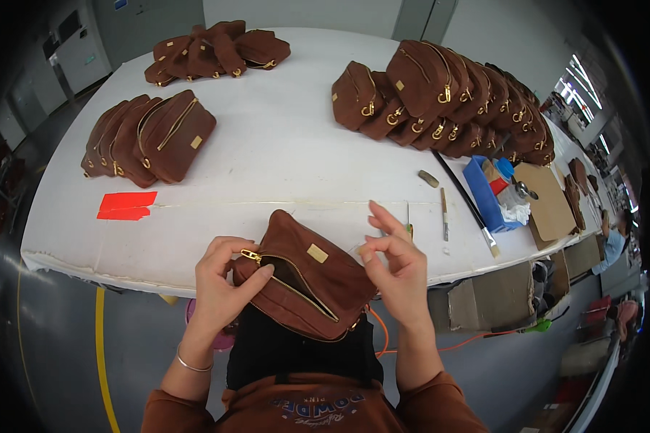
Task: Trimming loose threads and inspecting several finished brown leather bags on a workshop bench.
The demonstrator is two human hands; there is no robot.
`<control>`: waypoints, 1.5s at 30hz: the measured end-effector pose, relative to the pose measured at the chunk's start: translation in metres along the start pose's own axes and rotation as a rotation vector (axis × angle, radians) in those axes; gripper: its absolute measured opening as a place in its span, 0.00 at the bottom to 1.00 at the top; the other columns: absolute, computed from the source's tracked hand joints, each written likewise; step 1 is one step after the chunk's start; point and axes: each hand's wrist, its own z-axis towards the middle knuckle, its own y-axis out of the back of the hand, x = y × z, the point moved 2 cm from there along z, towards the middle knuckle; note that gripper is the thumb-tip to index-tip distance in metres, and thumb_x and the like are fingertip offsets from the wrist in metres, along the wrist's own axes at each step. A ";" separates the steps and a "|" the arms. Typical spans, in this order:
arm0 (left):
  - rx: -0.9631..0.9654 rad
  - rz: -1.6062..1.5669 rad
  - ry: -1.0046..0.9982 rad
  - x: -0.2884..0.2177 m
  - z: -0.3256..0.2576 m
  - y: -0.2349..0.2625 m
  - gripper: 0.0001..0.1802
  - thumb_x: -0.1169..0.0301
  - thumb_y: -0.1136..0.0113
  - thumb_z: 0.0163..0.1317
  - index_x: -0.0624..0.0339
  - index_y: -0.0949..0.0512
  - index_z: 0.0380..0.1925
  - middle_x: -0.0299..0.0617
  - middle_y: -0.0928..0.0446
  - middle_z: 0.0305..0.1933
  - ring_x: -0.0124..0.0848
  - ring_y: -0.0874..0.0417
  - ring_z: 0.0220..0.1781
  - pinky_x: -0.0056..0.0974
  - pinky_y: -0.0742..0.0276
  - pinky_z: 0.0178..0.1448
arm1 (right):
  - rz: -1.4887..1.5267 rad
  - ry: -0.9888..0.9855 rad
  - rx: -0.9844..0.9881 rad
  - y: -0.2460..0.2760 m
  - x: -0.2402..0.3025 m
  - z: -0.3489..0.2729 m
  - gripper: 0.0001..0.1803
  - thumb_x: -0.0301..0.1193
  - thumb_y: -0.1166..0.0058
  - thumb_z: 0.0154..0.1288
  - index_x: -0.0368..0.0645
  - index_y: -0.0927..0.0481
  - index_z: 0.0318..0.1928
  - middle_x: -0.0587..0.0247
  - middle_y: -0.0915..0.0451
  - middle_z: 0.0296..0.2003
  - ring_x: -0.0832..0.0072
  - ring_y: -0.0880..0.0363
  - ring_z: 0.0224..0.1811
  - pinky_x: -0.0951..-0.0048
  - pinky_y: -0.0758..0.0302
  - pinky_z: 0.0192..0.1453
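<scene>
Head view: the left hand (pixel 222 280) grips a brown pouch (pixel 334 278) by its left end, thumb at the open zip (pixel 303 296), fingers curled near the gold puller (pixel 250 255). The right hand (pixel 400 268) has thumb and forefinger tips close together, other fingers raised and spread; whether they pinch anything is too small to tell. The pouch sits tilted between both hands, at the white table's (pixel 282 169) near edge.
</scene>
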 end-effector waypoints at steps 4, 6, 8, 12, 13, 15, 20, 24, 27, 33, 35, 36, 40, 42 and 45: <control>0.029 -0.096 0.122 -0.001 -0.001 0.000 0.17 0.76 0.29 0.53 0.64 0.21 0.43 0.42 0.25 0.45 0.28 0.21 0.44 0.30 0.25 0.45 | -0.381 -0.110 -0.162 0.075 -0.020 -0.008 0.03 0.21 0.41 0.58 0.37 0.18 0.34 0.45 0.28 0.63 0.58 0.26 0.61 0.62 0.29 0.62; 0.032 -0.127 0.130 0.003 0.000 -0.003 0.17 0.76 0.29 0.53 0.65 0.21 0.43 0.42 0.25 0.45 0.28 0.22 0.44 0.30 0.26 0.46 | -0.509 -0.135 -0.204 0.110 -0.033 -0.016 0.03 0.21 0.42 0.58 0.36 0.18 0.34 0.44 0.28 0.62 0.56 0.26 0.61 0.62 0.29 0.62; 0.030 -0.114 0.124 0.006 0.001 -0.005 0.16 0.77 0.30 0.54 0.65 0.22 0.43 0.41 0.26 0.45 0.27 0.22 0.44 0.30 0.26 0.47 | -0.769 -0.211 -0.234 0.138 -0.042 -0.023 0.03 0.21 0.42 0.57 0.35 0.19 0.33 0.42 0.28 0.62 0.52 0.27 0.62 0.60 0.28 0.62; 0.030 -0.134 0.158 0.007 -0.001 -0.005 0.16 0.77 0.31 0.54 0.66 0.22 0.43 0.41 0.26 0.45 0.26 0.23 0.44 0.30 0.27 0.48 | -0.959 -0.175 -0.207 0.163 -0.048 -0.029 0.03 0.21 0.43 0.58 0.32 0.20 0.31 0.44 0.27 0.62 0.52 0.27 0.61 0.58 0.29 0.63; 0.036 -0.135 0.152 0.004 -0.001 -0.005 0.16 0.78 0.31 0.55 0.66 0.22 0.44 0.40 0.26 0.46 0.26 0.23 0.44 0.29 0.27 0.48 | -0.959 -0.177 -0.210 0.167 -0.048 -0.030 0.03 0.21 0.43 0.58 0.32 0.20 0.31 0.44 0.27 0.62 0.52 0.27 0.61 0.58 0.29 0.63; 0.041 -0.139 0.146 0.006 -0.001 -0.003 0.16 0.78 0.32 0.55 0.66 0.23 0.44 0.40 0.26 0.46 0.26 0.23 0.44 0.29 0.27 0.48 | -1.065 -0.127 -0.141 0.167 -0.048 -0.028 0.02 0.20 0.43 0.58 0.32 0.21 0.29 0.44 0.27 0.62 0.51 0.28 0.63 0.59 0.30 0.63; 0.068 -0.279 0.124 0.012 -0.005 0.002 0.16 0.79 0.35 0.58 0.65 0.24 0.48 0.41 0.27 0.52 0.25 0.23 0.48 0.29 0.27 0.49 | -1.220 0.038 -0.077 0.163 -0.047 -0.021 0.03 0.16 0.43 0.52 0.31 0.24 0.26 0.41 0.28 0.60 0.49 0.28 0.58 0.58 0.27 0.59; 0.076 -0.352 0.088 0.019 -0.007 0.006 0.16 0.79 0.38 0.61 0.65 0.24 0.49 0.43 0.28 0.54 0.25 0.24 0.51 0.30 0.26 0.50 | -1.319 0.224 0.015 0.152 -0.046 -0.014 0.04 0.16 0.42 0.48 0.31 0.24 0.25 0.43 0.28 0.59 0.52 0.28 0.58 0.59 0.26 0.56; 0.078 -0.372 0.107 0.020 -0.009 0.010 0.16 0.79 0.39 0.62 0.65 0.24 0.51 0.43 0.28 0.57 0.26 0.24 0.53 0.31 0.25 0.52 | -1.385 0.242 0.133 0.139 -0.052 -0.015 0.03 0.17 0.44 0.48 0.30 0.25 0.25 0.44 0.29 0.60 0.54 0.28 0.58 0.60 0.25 0.55; 0.044 -0.469 0.160 0.020 -0.012 0.016 0.17 0.80 0.40 0.62 0.65 0.25 0.51 0.43 0.30 0.58 0.27 0.24 0.55 0.32 0.25 0.54 | -1.416 0.231 0.333 0.124 -0.043 -0.011 0.04 0.17 0.48 0.48 0.28 0.23 0.26 0.39 0.30 0.61 0.53 0.29 0.62 0.57 0.27 0.57; 0.118 -0.529 0.144 0.020 -0.009 0.011 0.18 0.81 0.41 0.61 0.65 0.25 0.52 0.42 0.30 0.59 0.28 0.24 0.55 0.33 0.24 0.54 | -1.515 0.056 0.414 0.124 -0.028 -0.018 0.06 0.19 0.46 0.51 0.27 0.22 0.30 0.41 0.30 0.61 0.51 0.31 0.63 0.57 0.28 0.59; 0.071 -0.500 0.150 0.020 -0.011 0.015 0.18 0.81 0.41 0.61 0.65 0.25 0.52 0.42 0.30 0.59 0.28 0.24 0.55 0.33 0.24 0.54 | -1.484 0.099 0.440 0.114 -0.027 -0.017 0.06 0.19 0.46 0.51 0.27 0.22 0.30 0.41 0.30 0.61 0.51 0.31 0.63 0.57 0.28 0.59; 0.148 -0.681 0.206 0.018 -0.016 0.018 0.25 0.85 0.48 0.56 0.66 0.29 0.56 0.42 0.30 0.59 0.29 0.24 0.55 0.33 0.25 0.55 | -1.148 0.091 0.294 0.070 0.015 -0.019 0.09 0.20 0.43 0.58 0.31 0.20 0.41 0.41 0.30 0.62 0.50 0.29 0.63 0.58 0.29 0.62; 0.202 -0.743 0.211 0.018 -0.017 0.021 0.29 0.88 0.52 0.53 0.67 0.31 0.58 0.43 0.30 0.59 0.28 0.24 0.55 0.33 0.25 0.56 | -0.841 0.149 0.256 0.039 0.037 -0.024 0.18 0.22 0.38 0.57 0.33 0.21 0.49 0.43 0.29 0.61 0.50 0.28 0.61 0.57 0.29 0.62; 0.180 -0.763 0.248 0.022 -0.021 0.027 0.30 0.88 0.53 0.53 0.66 0.32 0.59 0.43 0.30 0.60 0.28 0.25 0.56 0.34 0.25 0.57 | -0.583 0.310 0.383 -0.022 0.061 -0.030 0.30 0.27 0.33 0.54 0.36 0.26 0.58 0.45 0.31 0.63 0.49 0.29 0.61 0.57 0.31 0.63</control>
